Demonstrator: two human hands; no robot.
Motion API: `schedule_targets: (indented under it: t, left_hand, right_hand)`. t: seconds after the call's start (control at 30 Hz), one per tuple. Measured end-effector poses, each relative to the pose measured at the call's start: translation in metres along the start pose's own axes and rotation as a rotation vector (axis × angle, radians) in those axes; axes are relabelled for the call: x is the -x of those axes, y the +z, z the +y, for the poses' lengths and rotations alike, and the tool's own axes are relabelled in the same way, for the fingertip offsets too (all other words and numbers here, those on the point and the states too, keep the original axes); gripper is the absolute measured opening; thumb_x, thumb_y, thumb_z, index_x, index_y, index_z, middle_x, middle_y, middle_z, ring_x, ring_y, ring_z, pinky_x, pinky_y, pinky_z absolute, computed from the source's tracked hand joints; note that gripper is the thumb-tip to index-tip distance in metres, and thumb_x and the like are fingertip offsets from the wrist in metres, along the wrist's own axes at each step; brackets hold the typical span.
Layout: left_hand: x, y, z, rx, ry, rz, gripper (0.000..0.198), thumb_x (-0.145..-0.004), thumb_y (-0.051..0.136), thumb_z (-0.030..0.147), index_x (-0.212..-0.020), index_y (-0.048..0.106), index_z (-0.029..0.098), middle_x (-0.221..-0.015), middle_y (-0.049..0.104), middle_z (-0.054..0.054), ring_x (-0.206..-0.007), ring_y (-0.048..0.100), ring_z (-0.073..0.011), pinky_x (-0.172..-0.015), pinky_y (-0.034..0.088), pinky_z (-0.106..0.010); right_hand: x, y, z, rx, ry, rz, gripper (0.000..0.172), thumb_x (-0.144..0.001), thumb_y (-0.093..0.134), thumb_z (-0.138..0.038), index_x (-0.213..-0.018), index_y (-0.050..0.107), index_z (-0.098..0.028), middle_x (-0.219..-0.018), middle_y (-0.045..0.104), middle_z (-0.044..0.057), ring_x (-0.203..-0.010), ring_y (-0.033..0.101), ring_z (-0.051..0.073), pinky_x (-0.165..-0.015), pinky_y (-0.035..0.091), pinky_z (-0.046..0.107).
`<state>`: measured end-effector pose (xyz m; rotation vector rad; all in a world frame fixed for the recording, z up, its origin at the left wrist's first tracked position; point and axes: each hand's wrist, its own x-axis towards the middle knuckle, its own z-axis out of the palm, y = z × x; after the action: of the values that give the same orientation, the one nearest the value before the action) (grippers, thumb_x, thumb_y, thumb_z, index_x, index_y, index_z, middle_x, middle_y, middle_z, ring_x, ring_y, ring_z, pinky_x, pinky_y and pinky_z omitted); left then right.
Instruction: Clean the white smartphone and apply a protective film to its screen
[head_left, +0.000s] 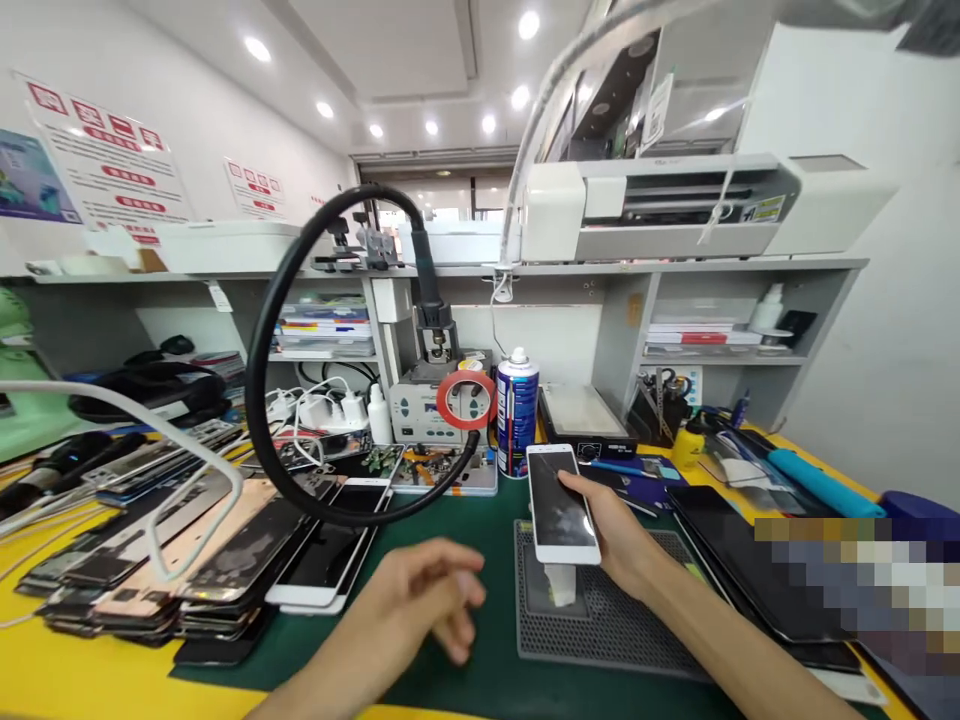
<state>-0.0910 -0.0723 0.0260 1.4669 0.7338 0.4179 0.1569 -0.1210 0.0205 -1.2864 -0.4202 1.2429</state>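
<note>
My right hand point(611, 525) grips a white-framed smartphone point(564, 505) by its right edge, thumb on the dark screen. The phone is tilted up toward me above a grey perforated work mat point(600, 635). A small whitish piece point(560, 585) shows just below the phone, over the mat. My left hand point(431, 595) hovers over the green mat point(491, 690), left of the phone. Its fingers are loosely curled and apart, with nothing in them.
White phones point(322, 560) and stacks of phone parts point(217, 560) crowd the left. A black hose point(259, 330) loops up from the hot air station point(416, 415). A blue spray can point(517, 415) stands behind the phone. Dark panels point(750, 560) lie at right.
</note>
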Motion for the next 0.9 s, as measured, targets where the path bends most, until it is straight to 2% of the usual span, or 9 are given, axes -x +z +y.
schedule_targets:
  t: [0.1,0.17,0.23,0.4,0.5,0.63,0.73,0.9]
  left_hand:
    - [-0.054,0.010,0.010,0.265,-0.057,-0.081,0.052,-0.081,0.071,0.033,-0.125,0.053,0.013,-0.116,0.061,-0.016,-0.081,0.067,-0.0226,-0.075,0.058,-0.043]
    - [-0.075,0.016,0.013,0.381,-0.049,-0.235,0.060,-0.080,0.068,0.022,-0.134,0.044,0.013,-0.114,0.061,-0.015,-0.086,0.067,-0.0242,-0.081,0.056,-0.046]
    - [-0.084,0.021,0.014,0.469,-0.013,-0.372,0.061,-0.079,0.062,0.014,-0.137,0.043,0.016,-0.111,0.062,-0.012,-0.090,0.066,-0.0249,-0.084,0.054,-0.050]
    - [-0.089,0.022,0.010,0.568,-0.061,-0.553,0.060,-0.074,0.054,0.006,-0.131,0.049,0.021,-0.106,0.060,-0.008,-0.102,0.064,-0.0306,-0.085,0.052,-0.055]
    - [-0.090,0.021,0.005,0.590,-0.052,-0.592,0.059,-0.075,0.055,0.005,-0.131,0.049,0.022,-0.109,0.060,-0.008,-0.099,0.065,-0.0288,-0.084,0.052,-0.050]
    - [-0.089,0.016,-0.001,0.556,-0.012,-0.604,0.054,-0.078,0.062,0.005,-0.128,0.053,0.022,-0.111,0.059,-0.008,-0.100,0.065,-0.0289,-0.081,0.053,-0.045]
    - [-0.089,0.014,-0.007,0.548,-0.008,-0.630,0.047,-0.077,0.063,0.004,-0.121,0.057,0.019,-0.103,0.059,-0.007,-0.093,0.066,-0.0266,-0.075,0.055,-0.043]
    - [-0.093,0.016,-0.013,0.579,-0.017,-0.612,0.050,-0.070,0.068,0.005,-0.117,0.058,0.019,-0.099,0.059,-0.006,-0.084,0.068,-0.0244,-0.065,0.059,-0.038]
  right_hand:
    - [0.007,-0.001,-0.004,-0.011,-0.042,-0.029,0.032,-0.090,0.060,-0.041,-0.103,0.068,-0.014,-0.092,0.075,0.010,-0.070,0.069,0.020,-0.065,0.054,0.030]
    - [0.010,-0.001,-0.005,-0.020,-0.066,-0.064,0.034,-0.088,0.062,-0.045,-0.103,0.068,-0.014,-0.092,0.075,0.009,-0.070,0.068,0.020,-0.065,0.053,0.030]
    - [0.012,0.000,-0.005,-0.015,-0.098,-0.083,0.036,-0.087,0.064,-0.047,-0.104,0.068,-0.016,-0.093,0.075,0.008,-0.072,0.068,0.020,-0.065,0.052,0.030]
    - [0.012,0.007,0.001,0.036,-0.172,-0.155,0.036,-0.088,0.065,-0.048,-0.109,0.067,-0.019,-0.104,0.073,0.007,-0.091,0.068,0.023,-0.073,0.053,0.031]
    - [0.012,0.011,0.005,0.063,-0.183,-0.210,0.035,-0.088,0.064,-0.049,-0.106,0.067,-0.019,-0.106,0.073,0.007,-0.098,0.067,0.023,-0.079,0.052,0.032]
    - [0.011,0.011,0.011,0.083,-0.161,-0.251,0.034,-0.089,0.064,-0.050,-0.102,0.069,-0.019,-0.098,0.072,0.006,-0.089,0.066,0.021,-0.076,0.052,0.031]
    - [0.010,0.009,0.015,0.112,-0.119,-0.250,0.036,-0.089,0.062,-0.052,-0.094,0.070,-0.018,-0.086,0.071,0.006,-0.077,0.065,0.020,-0.069,0.050,0.030]
    - [0.011,0.011,0.016,0.133,-0.039,-0.238,0.046,-0.089,0.055,-0.059,-0.100,0.073,-0.018,-0.094,0.074,0.011,-0.080,0.068,0.026,-0.073,0.052,0.036]
